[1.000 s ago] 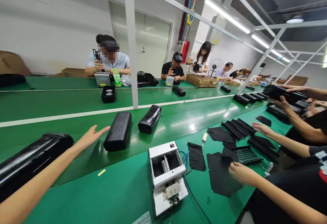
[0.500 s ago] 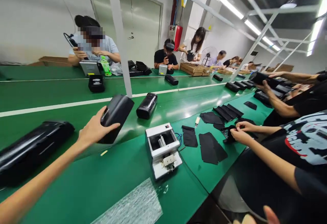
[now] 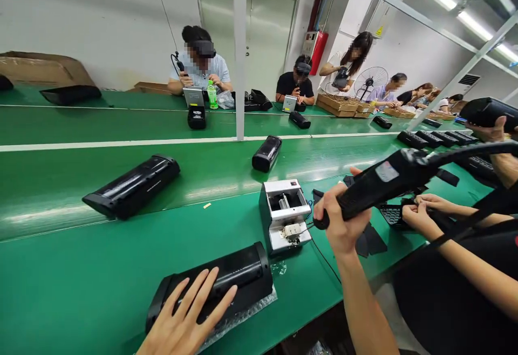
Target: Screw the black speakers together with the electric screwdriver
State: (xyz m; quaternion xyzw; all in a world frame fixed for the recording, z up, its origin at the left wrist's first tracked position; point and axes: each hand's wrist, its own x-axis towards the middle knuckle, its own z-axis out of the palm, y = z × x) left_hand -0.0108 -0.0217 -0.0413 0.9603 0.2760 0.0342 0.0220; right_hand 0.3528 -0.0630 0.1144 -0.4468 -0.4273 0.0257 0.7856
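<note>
My left hand (image 3: 188, 314) lies with fingers spread across a long black plastic housing (image 3: 243, 266). The housing rests on a sheet of bubble wrap (image 3: 263, 302) on the green bench. In my right hand (image 3: 343, 223) is a black corded electric screwdriver (image 3: 374, 182), tilted with its tip down to the left. Its thin bit points at the front of a white and black screw feeder (image 3: 285, 217); whether the two touch I cannot tell.
Beyond the bench runs a green conveyor belt (image 3: 210, 166) carrying black housings (image 3: 135, 185). A co-worker's hands (image 3: 424, 212) handle a black part at right, near flat black pieces (image 3: 370, 241). A white post (image 3: 239, 53) rises behind the belt. Several people sit opposite.
My left hand, which held a black housing above the belt's edge, has come down to one lying on the bubble wrap. My right hand has risen from the bottom edge, gripping the electric screwdriver.
</note>
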